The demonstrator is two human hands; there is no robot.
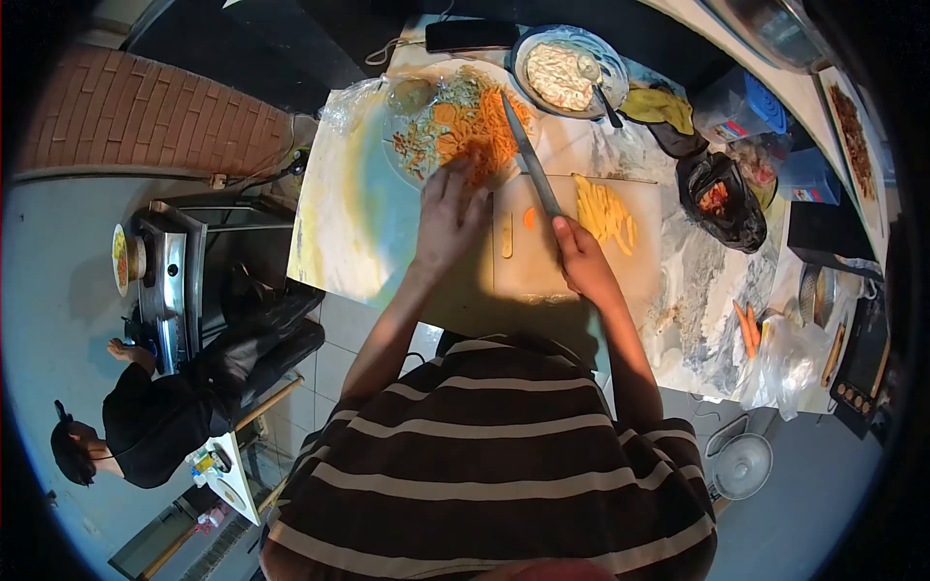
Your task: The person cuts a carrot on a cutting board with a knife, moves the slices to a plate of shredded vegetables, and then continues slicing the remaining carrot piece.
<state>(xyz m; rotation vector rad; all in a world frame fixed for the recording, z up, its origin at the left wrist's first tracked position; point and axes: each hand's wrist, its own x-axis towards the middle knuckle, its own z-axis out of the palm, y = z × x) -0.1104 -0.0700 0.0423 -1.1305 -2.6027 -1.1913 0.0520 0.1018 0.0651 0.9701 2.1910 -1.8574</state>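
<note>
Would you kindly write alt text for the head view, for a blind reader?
The right hand holds a knife over a cutting board, its tip at a plate of cut carrot that the left hand touches. Yellow strips lie on the board.

The knife [528, 155] has a long blade of grey metal, smooth and a bit shiny. The cutting board [542, 266] under it is pale and matt. I cannot tell if it is wood or plastic. The plate [389, 145] is clear and glossy, like glass. It sits on a crinkly, see-through plastic sheet [339, 107]. The worktop [697, 290] is smooth and looks like stone, white with grey streaks. The black bag [731, 218] is thin plastic, wrinkled and shiny. The tub [751, 102] is blue plastic. The stove [174, 281] is shiny metal. The wall [145, 116] is rough red brick. The striped shirt [494, 465] is soft cloth.
</note>
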